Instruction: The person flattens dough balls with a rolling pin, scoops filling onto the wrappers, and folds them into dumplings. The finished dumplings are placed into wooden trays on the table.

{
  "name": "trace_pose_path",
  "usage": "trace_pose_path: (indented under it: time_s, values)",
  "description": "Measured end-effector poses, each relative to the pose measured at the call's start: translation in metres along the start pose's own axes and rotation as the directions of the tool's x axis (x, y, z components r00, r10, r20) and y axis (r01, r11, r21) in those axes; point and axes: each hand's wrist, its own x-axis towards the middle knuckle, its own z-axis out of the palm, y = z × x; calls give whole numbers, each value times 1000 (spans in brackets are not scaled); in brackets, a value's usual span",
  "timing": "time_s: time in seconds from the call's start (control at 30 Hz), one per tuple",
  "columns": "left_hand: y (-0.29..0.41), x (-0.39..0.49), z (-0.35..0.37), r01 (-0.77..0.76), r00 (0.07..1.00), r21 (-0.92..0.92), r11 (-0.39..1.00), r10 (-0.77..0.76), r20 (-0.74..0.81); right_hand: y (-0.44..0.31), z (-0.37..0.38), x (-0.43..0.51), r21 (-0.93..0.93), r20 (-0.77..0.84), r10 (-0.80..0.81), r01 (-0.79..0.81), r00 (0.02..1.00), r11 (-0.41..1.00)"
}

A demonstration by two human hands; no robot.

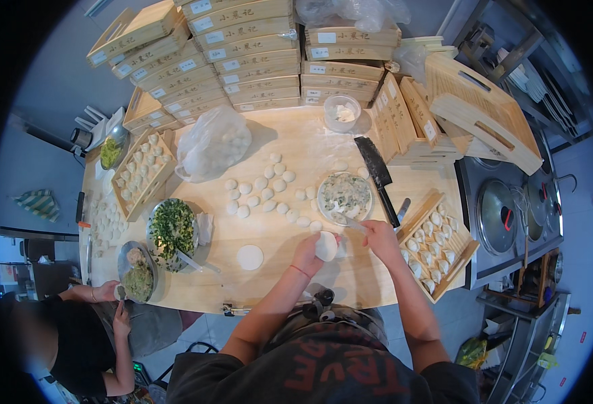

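A flat round dough wrapper [326,246] rests in my left hand [308,254], above the table's front part. My right hand [382,241] grips a pale spatula [349,221], whose tip reaches into a bowl of whitish filling with green bits [347,194]. Several small flattened dough pieces [268,206] lie to the left of that bowl. One rolled wrapper [250,257] lies flat by itself, left of my left hand. Beyond my right hand, a wooden tray [459,272] holds several folded dumplings [430,242].
A black cleaver [375,164] lies right of the filling bowl. Across the table are a plastic bag of dough pieces [215,144], a tub of flour [342,114] and stacked wooden trays [256,55]. Chopped greens fill a bowl [173,232]. A co-worker [82,328] fills a wrapper at lower left.
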Motion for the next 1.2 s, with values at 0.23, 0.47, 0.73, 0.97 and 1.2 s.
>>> trace_pose_path:
  time_s: [0.23, 0.47, 0.73, 0.97, 1.2]
  values:
    - [16, -3, 0, -62, 998, -103, 993, 62, -4, -19, -1, -7, 599, 305, 224, -370, 925, 710]
    - [36, 0, 41, -110, 992, -392, 913, 127, 18, -53, 29, -60, 44, -216, -268, 284, 939, 958]
    - [46, 6, 42, -164, 986, -489, 857, 145, -77, -62, 14, -87, -244, -93, -393, 362, 915, 900]
    - [44, 12, 10, -194, 980, -425, 884, 154, -126, -18, -8, -41, -315, -237, -283, 202, 929, 927]
    - [7, 5, -6, -82, 997, -203, 976, 79, -24, -5, 13, -19, -397, -160, -314, 230, 936, 889]
